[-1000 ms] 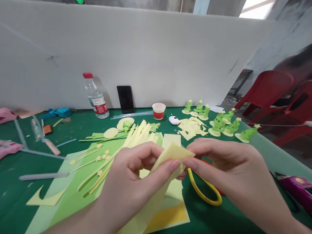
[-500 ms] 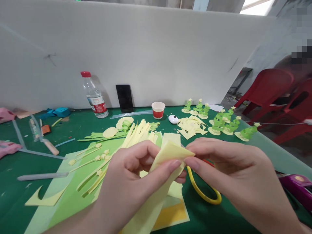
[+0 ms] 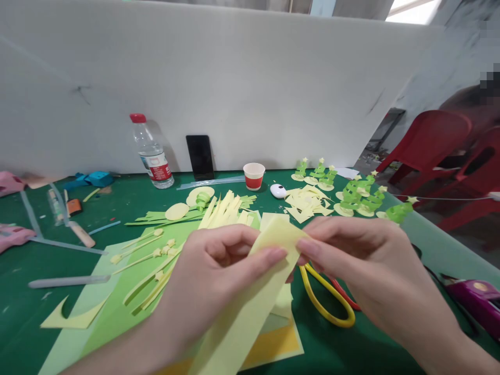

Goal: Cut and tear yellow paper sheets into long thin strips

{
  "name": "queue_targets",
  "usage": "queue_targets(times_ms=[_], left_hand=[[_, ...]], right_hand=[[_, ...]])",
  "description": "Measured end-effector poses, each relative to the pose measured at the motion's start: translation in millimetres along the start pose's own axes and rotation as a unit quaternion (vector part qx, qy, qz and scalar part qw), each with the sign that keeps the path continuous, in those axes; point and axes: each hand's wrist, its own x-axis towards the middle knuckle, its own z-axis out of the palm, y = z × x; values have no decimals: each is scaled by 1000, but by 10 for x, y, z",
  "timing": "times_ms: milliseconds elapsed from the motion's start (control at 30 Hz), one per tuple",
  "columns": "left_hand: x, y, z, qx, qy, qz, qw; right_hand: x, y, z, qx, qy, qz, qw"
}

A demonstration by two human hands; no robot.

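Observation:
A wide pale yellow paper strip slants up from the bottom edge between my hands. My left hand is closed on it, thumb lying across the front near the top. My right hand pinches the strip's upper right corner between thumb and fingers. Scissors with yellow and red handles lie on the table under my right hand, their blades hidden. Left of my left hand, thin yellow strips with small star ends rest on green paper sheets. Behind it sits a pile of narrow yellow strips.
Yellow scraps lie beside a white oval object. Green spiral trees stand at the right. Along the white board are a water bottle, a phone and a paper cup. Pink glue guns lie left, a purple tool right.
The strip's top, folded to a point at the right before, now shows a flatter face turned toward me. My right hand has shifted slightly, and more of the scissors' red handle shows.

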Motion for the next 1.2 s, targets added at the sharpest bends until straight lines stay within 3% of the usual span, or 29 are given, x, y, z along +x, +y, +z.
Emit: queue_targets(times_ms=[167, 300, 433, 567, 700, 900, 1033, 1200], left_hand=[[134, -97, -98, 76, 13, 3, 997], [224, -90, -147, 76, -45, -46, 995], [298, -118, -179, 105, -98, -74, 987], [337, -177, -179, 126, -168, -88, 974], [334, -157, -195, 125, -198, -126, 964], [326, -111, -275, 148, -180, -127, 964], [340, -84, -277, 176, -214, -120, 953], [354, -106, -204, 210, -280, -166, 922]], right_hand=[[135, 56, -60, 27, 8, 63, 998], [223, 85, -110, 32, -19, 104, 994], [291, 116, -166, -69, -109, 134, 983], [305, 153, -153, -130, -185, 94, 970], [306, 130, -190, -104, -179, 113, 972], [368, 79, -491, -78, -131, 164, 975], [400, 63, -535, -165, -213, 146, 952], [348, 112, -330, -234, -330, 115, 907]])
